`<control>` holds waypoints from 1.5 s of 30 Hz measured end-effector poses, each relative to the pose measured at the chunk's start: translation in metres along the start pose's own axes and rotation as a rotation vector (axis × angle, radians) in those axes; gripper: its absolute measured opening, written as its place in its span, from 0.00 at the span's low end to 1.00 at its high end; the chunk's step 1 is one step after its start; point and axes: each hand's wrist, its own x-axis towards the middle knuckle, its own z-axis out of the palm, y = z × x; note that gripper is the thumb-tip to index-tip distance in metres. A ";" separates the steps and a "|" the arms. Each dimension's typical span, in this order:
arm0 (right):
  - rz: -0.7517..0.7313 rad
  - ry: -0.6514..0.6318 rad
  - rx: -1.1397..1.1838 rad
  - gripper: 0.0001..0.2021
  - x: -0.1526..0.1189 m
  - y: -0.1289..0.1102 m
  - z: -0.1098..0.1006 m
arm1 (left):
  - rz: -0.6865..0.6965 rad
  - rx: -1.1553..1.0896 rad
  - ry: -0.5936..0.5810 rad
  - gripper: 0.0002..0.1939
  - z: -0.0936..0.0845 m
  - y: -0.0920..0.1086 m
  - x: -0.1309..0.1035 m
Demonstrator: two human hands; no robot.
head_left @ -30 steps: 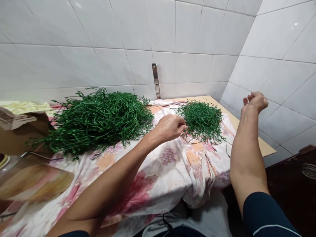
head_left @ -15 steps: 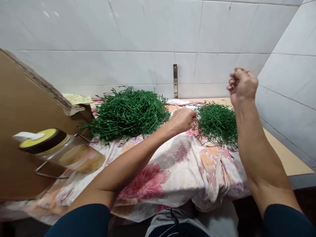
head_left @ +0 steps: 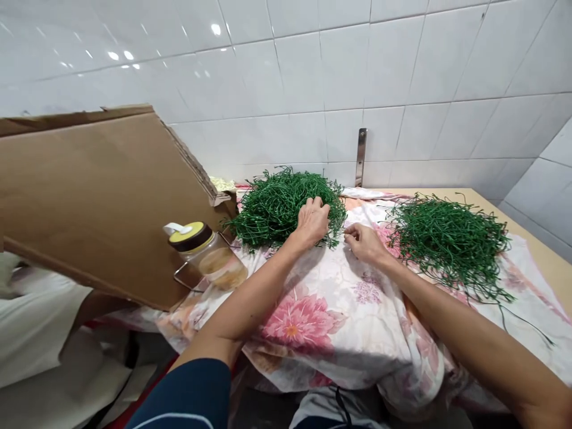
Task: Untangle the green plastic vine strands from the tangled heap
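Left hand (head_left: 313,221): half-curled at larger stem pile (head_left: 279,208), hold hidden. Right hand (head_left: 365,242): nearly closed, hold unclear. Advised: draw singly, gently, against tangling.

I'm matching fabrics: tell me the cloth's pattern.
The cloth is white with pink and purple flowers; it shows best in the head view.

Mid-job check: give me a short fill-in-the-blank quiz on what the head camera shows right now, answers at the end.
1. The left hand is at the green pile on the ____ side of the picture.
2. The cloth under that pile is printed with ____.
3. The bottle has a dark-rimmed lid whose top is ____.
4. The brown board beside it is made of ____.

Missing words: left; flowers; yellow; cardboard.
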 end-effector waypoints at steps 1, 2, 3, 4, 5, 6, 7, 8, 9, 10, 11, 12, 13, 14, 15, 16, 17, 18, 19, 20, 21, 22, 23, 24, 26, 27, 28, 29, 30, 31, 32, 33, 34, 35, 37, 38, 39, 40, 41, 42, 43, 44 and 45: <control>-0.008 -0.006 -0.015 0.06 -0.003 0.004 0.002 | 0.000 0.005 0.018 0.12 0.004 -0.005 0.000; -0.015 -0.008 -0.019 0.05 -0.005 0.006 0.002 | -0.003 0.001 0.039 0.12 0.009 -0.009 0.001; -0.018 -0.011 -0.014 0.05 -0.007 0.008 0.003 | 0.000 -0.012 0.060 0.10 0.012 -0.012 0.001; -0.019 -0.013 -0.008 0.05 -0.008 0.009 0.003 | 0.001 -0.032 0.083 0.08 0.015 -0.013 0.002; -0.016 -0.015 0.002 0.05 -0.008 0.010 0.003 | 0.004 -0.057 0.109 0.06 0.018 -0.013 0.002; -0.009 -0.016 0.016 0.05 -0.008 0.011 0.003 | 0.008 -0.088 0.137 0.06 0.019 -0.012 0.003; 0.003 -0.015 0.035 0.05 -0.008 0.012 0.002 | 0.008 -0.125 0.172 0.06 0.019 -0.011 0.003; 0.021 -0.011 0.059 0.04 -0.007 0.013 0.002 | 0.008 -0.167 0.212 0.08 0.018 -0.009 0.002; 0.044 -0.004 0.087 0.05 -0.005 0.015 0.002 | 0.013 -0.216 0.251 0.09 0.017 -0.006 0.002; 0.069 0.007 0.119 0.06 -0.003 0.017 0.001 | 0.023 -0.271 0.282 0.10 0.016 -0.004 0.001; 0.097 0.023 0.154 0.07 -0.001 0.019 0.000 | 0.040 -0.329 0.297 0.11 0.015 -0.002 -0.001; 0.126 0.046 0.192 0.08 0.001 0.021 -0.001 | 0.064 -0.388 0.295 0.11 0.015 0.001 -0.003; 0.156 0.072 0.233 0.09 0.003 0.023 -0.002 | 0.092 -0.447 0.270 0.10 0.016 0.005 -0.006; 0.186 0.096 0.275 0.10 0.006 0.024 -0.004 | 0.111 -0.502 0.240 0.10 0.018 0.010 -0.009; 0.215 0.115 0.319 0.10 0.007 0.024 -0.006 | 0.126 -0.549 0.221 0.10 0.020 0.016 -0.014; 0.239 0.122 0.365 0.11 0.008 0.024 -0.008 | 0.137 -0.591 0.212 0.09 0.023 0.023 -0.019; 0.258 0.122 0.407 0.12 0.009 0.022 -0.011 | 0.150 -0.628 0.199 0.08 0.026 0.031 -0.024; 0.270 0.113 0.442 0.14 0.008 0.020 -0.014 | 0.165 -0.654 0.184 0.08 0.029 0.039 -0.030; 0.278 0.088 0.479 0.17 0.007 0.018 -0.018 | 0.192 -0.669 0.161 0.07 0.032 0.047 -0.036; 0.285 0.041 0.521 0.19 0.005 0.014 -0.022 | 0.223 -0.671 0.136 0.07 0.034 0.055 -0.042; 0.289 -0.020 0.566 0.21 0.004 0.011 -0.027 | 0.272 -0.666 0.117 0.07 0.035 0.062 -0.047; 0.289 -0.084 0.612 0.22 0.002 0.008 -0.032 | 0.328 -0.654 0.109 0.06 0.035 0.067 -0.051; 0.285 -0.140 0.651 0.23 0.001 0.005 -0.037 | 0.383 -0.646 0.107 0.06 0.036 0.071 -0.054; 0.275 -0.173 0.680 0.24 0.000 0.002 -0.041 | 0.426 -0.634 0.113 0.06 0.035 0.073 -0.056; 0.247 -0.160 0.699 0.25 0.000 -0.002 -0.049 | 0.498 -0.622 0.138 0.08 0.033 0.074 -0.057; 0.228 -0.129 0.701 0.25 0.001 -0.003 -0.052 | 0.521 -0.624 0.158 0.09 0.032 0.072 -0.057; 0.207 -0.090 0.705 0.25 0.003 -0.004 -0.055 | 0.532 -0.630 0.182 0.12 0.031 0.070 -0.056; 0.185 -0.043 0.714 0.24 0.004 -0.004 -0.058 | 0.532 -0.639 0.209 0.16 0.030 0.068 -0.056; 0.171 0.009 0.726 0.24 0.005 -0.004 -0.061 | 0.518 -0.643 0.234 0.20 0.028 0.065 -0.054; 0.164 0.061 0.735 0.24 0.006 -0.005 -0.065 | 0.492 -0.640 0.257 0.22 0.027 0.062 -0.052; 0.162 0.106 0.740 0.23 0.007 -0.006 -0.068 | 0.457 -0.625 0.275 0.24 0.026 0.058 -0.049; 0.162 0.145 0.740 0.23 0.007 -0.008 -0.072 | 0.418 -0.598 0.286 0.25 0.025 0.054 -0.046; 0.158 0.170 0.734 0.22 0.006 -0.011 -0.076 | 0.375 -0.558 0.295 0.26 0.026 0.050 -0.042; 0.142 0.190 0.722 0.20 0.005 -0.015 -0.080 | 0.338 -0.502 0.295 0.27 0.027 0.045 -0.038; 0.091 0.221 0.699 0.17 0.002 -0.023 -0.089 | 0.247 -0.386 0.306 0.30 0.031 0.035 -0.030; 0.065 0.226 0.698 0.16 0.001 -0.027 -0.094 | 0.198 -0.339 0.308 0.31 0.033 0.030 -0.027; 0.042 0.221 0.703 0.15 -0.001 -0.030 -0.098 | 0.168 -0.294 0.297 0.32 0.036 0.025 -0.023; 0.022 0.208 0.710 0.14 -0.003 -0.032 -0.102 | 0.142 -0.254 0.287 0.31 0.039 0.020 -0.021; 0.007 0.193 0.716 0.13 -0.004 -0.034 -0.106 | 0.135 -0.214 0.272 0.29 0.042 0.016 -0.019; -0.005 0.176 0.724 0.13 -0.006 -0.035 -0.109 | 0.134 -0.179 0.255 0.26 0.045 0.012 -0.017; -0.017 0.161 0.735 0.12 -0.008 -0.036 -0.112 | 0.138 -0.150 0.235 0.23 0.047 0.008 -0.016; -0.023 0.143 0.748 0.12 -0.009 -0.037 -0.114 | 0.148 -0.130 0.215 0.21 0.049 0.006 -0.015; -0.025 0.122 0.763 0.12 -0.011 -0.038 -0.115 | 0.160 -0.119 0.194 0.18 0.050 0.003 -0.015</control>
